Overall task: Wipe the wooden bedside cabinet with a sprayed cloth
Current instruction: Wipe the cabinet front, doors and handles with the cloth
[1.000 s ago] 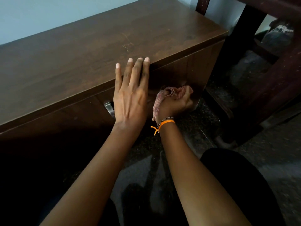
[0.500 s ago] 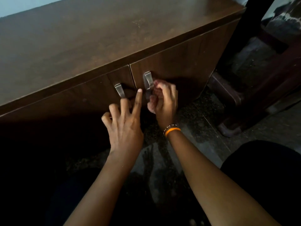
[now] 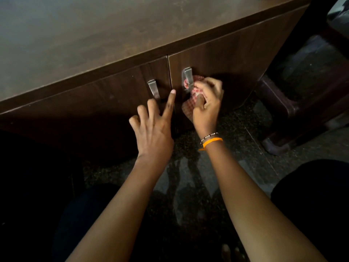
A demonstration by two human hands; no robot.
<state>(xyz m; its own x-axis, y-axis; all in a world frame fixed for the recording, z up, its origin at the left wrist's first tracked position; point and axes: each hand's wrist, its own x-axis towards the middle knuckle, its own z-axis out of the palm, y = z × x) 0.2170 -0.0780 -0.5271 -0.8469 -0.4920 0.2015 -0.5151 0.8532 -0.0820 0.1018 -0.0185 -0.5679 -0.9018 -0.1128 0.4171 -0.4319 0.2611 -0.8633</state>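
Head view: the cloth (image 3: pixel 190 95) is bunched in the curled fingers (image 3: pixel 211 84) of the right hand (image 3: pixel 206 104), pressed beside the right handle (image 3: pixel 188 77) on the cabinet (image 3: pixel 226 53). The left hand (image 3: pixel 154 129) is spread loose, its pointing finger touching the door. The cloth should be rubbed all round the handle, gently.

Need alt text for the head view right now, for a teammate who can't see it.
The right hand bunches a red checked cloth against the right door handle of a dark wooden cabinet. The left hand touches the door fronts, fingers spread.
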